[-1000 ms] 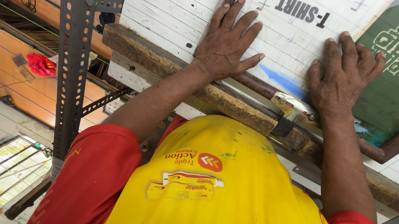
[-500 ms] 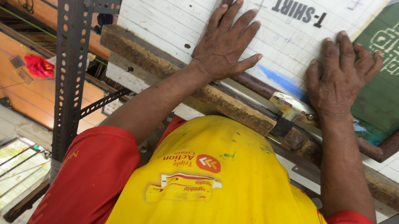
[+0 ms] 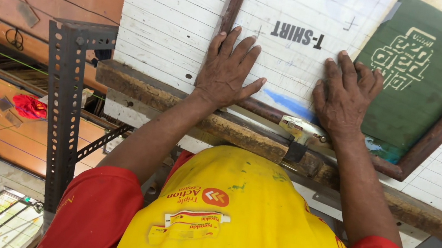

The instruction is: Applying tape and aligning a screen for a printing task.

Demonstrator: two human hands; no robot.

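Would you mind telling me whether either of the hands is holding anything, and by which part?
Nothing is gripped. The left hand and right hand lie flat, palms down, on the white panel inside the wooden screen frame.

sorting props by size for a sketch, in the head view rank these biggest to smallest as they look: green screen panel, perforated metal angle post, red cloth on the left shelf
1. green screen panel
2. perforated metal angle post, though it stands at a different depth, so this is unsure
3. red cloth, clearly smallest

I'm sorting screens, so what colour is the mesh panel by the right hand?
Dark green with a pale stencilled design, the mesh panel shows best in the head view.
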